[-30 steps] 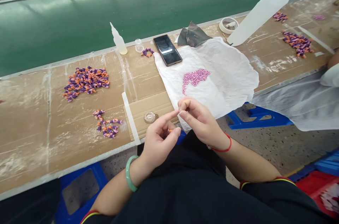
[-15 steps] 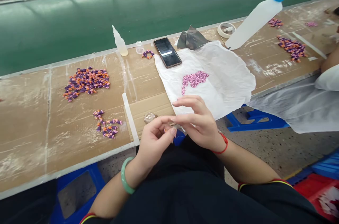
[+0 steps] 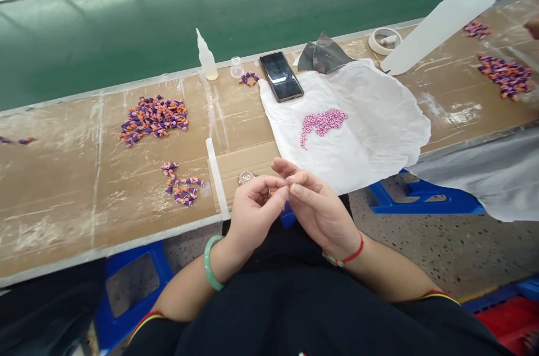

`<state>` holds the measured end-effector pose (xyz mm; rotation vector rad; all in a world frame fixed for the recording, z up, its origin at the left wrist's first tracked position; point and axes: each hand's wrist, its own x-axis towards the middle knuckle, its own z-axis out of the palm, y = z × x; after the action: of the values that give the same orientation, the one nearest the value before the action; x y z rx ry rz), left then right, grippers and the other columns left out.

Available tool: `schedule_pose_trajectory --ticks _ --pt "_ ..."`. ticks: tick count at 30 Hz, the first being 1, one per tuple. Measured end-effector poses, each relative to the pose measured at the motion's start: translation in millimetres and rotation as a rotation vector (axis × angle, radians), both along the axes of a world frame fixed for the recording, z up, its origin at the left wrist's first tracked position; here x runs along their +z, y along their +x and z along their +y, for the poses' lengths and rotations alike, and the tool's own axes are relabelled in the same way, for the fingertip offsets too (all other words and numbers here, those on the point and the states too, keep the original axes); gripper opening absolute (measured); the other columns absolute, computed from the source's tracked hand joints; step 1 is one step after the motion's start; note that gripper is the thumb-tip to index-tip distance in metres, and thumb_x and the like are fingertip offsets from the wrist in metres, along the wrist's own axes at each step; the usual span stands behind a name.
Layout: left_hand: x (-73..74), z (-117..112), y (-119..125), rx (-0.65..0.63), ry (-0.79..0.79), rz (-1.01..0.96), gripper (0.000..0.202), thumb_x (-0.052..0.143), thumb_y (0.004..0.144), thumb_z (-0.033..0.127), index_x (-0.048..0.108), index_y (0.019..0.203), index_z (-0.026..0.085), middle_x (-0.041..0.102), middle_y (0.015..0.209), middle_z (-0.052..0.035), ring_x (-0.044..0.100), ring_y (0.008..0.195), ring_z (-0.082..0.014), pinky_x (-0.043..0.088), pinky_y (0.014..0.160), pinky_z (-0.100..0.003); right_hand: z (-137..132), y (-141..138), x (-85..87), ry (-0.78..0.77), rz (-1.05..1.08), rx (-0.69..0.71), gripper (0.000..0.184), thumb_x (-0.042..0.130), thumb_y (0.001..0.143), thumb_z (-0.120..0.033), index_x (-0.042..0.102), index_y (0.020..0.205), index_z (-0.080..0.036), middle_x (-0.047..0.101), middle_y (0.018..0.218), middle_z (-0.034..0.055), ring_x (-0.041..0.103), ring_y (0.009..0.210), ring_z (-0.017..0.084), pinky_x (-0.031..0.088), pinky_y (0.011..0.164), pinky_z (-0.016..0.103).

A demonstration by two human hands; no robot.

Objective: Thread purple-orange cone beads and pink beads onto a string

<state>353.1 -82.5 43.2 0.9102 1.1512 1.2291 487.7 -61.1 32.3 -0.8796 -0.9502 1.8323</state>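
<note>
In front of my body, my left hand [image 3: 252, 213] is closed with thumb and forefinger pinched. A bit of a small orange piece [image 3: 272, 192] shows inside its curled fingers; the rest is hidden. My right hand [image 3: 326, 213] meets those fingertips, its own thumb and fingers pinched together; what lies between them is too small to make out. Beyond the hands, small pink pieces [image 3: 324, 122] lie heaped on a white cloth [image 3: 362, 156]. Left of my hands is a small group of purple-and-orange pieces [image 3: 185, 195], with a larger pile [image 3: 155, 117] behind it.
A phone [image 3: 281, 76] rests on the cloth's corner. Along the back stand a small dropper bottle [image 3: 206, 58], a clear cap [image 3: 236, 68], a tape roll [image 3: 384, 41] and a large tilted white bottle [image 3: 442, 24]. A round clear lid [image 3: 246, 177] sits near my left hand. Blue stools [image 3: 421, 199] are below.
My right hand's fingers, raised and spread before, have come down into a pinch at the left fingertips. The view has shifted, so the table's things appear further right.
</note>
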Motion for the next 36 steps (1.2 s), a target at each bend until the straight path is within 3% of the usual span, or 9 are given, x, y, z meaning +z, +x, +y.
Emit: schedule_pose_trajectory --ticks 4,8,13,17,20,26,32,36 --pt "1.4 -2.0 -1.2 0.029 0.104 0.198 0.012 0.066 0.083 0.026 0.068 0.076 0.016 0.065 0.069 -0.0018 0.054 0.060 -0.0115 0.044 0.056 -0.024 -3.8 -2.6 0.3 -0.079 0.070 -0.043 0.023 0.082 0.079 -0.038 0.066 0.078 -0.022 0.059 0.130 0.0037 0.060 0.111 0.022 0.054 0.097 0.039" --pt "3.2 -2.4 -3.6 0.030 0.138 0.280 0.013 0.064 0.082 0.025 0.065 0.072 0.016 0.059 0.062 0.0002 0.049 0.055 -0.0104 0.040 0.052 -0.023 -5.3 -2.2 -0.1 -0.063 0.069 -0.036 0.020 0.081 0.080 -0.035 0.067 0.076 -0.021 0.061 0.117 0.0029 0.063 0.100 0.018 0.056 0.091 0.035" --pt "11.6 -1.0 -9.0 -0.063 0.023 0.143 0.020 0.066 0.079 0.032 0.060 0.068 0.017 0.053 0.057 0.0024 0.045 0.051 -0.0093 0.040 0.050 -0.022 3.8 11.0 9.9 0.298 -0.229 0.014 0.006 0.066 0.091 -0.028 0.067 0.091 -0.022 0.064 0.090 0.0017 0.061 0.079 0.016 0.053 0.073 0.029" --pt "15.5 -1.2 -15.0 -0.107 -0.016 0.143 0.019 0.067 0.077 0.031 0.060 0.067 0.017 0.053 0.057 0.0021 0.044 0.051 -0.0093 0.038 0.048 -0.021 15.2 21.5 26.7 0.646 -0.572 0.163 0.011 0.055 0.091 -0.018 0.061 0.082 -0.020 0.062 0.075 0.0001 0.056 0.068 0.014 0.046 0.065 0.027" --pt "14.8 -1.9 -18.3 -0.166 -0.027 0.191 0.017 0.067 0.076 0.029 0.060 0.066 0.017 0.055 0.058 0.0006 0.046 0.051 -0.0099 0.037 0.046 -0.021 20.4 24.3 33.5 0.771 -0.661 0.244 0.012 0.055 0.088 -0.015 0.058 0.077 -0.020 0.060 0.070 -0.0007 0.052 0.063 0.013 0.044 0.061 0.026" --pt "13.6 -2.2 -22.9 -0.240 -0.009 0.260 0.015 0.065 0.077 0.026 0.061 0.066 0.016 0.056 0.058 0.0006 0.045 0.051 -0.0095 0.036 0.047 -0.021 22.9 23.4 32.8 0.820 -0.688 0.333 0.013 0.052 0.086 -0.012 0.054 0.075 -0.019 0.058 0.069 -0.0015 0.052 0.062 0.011 0.042 0.059 0.024" --pt "11.7 -7.7 -40.1 -0.127 0.014 0.165 0.015 0.068 0.082 0.028 0.062 0.075 0.017 0.057 0.060 0.0015 0.050 0.052 -0.0094 0.040 0.049 -0.020 27.0 17.1 35.4 0.777 -0.648 0.411 0.014 0.047 0.095 -0.016 0.050 0.081 -0.021 0.057 0.073 -0.0005 0.051 0.064 0.013 0.043 0.060 0.025" --pt "-0.1 -17.1 -58.7 -0.042 -0.029 0.155 0.018 0.073 0.082 0.031 0.063 0.078 0.017 0.059 0.059 0.0021 0.052 0.050 -0.0087 0.041 0.047 -0.018 34.3 7.9 33.2 0.909 -0.677 0.426 0.016 0.044 0.097 -0.015 0.047 0.083 -0.021 0.053 0.073 -0.0004 0.049 0.065 0.014 0.041 0.061 0.027"
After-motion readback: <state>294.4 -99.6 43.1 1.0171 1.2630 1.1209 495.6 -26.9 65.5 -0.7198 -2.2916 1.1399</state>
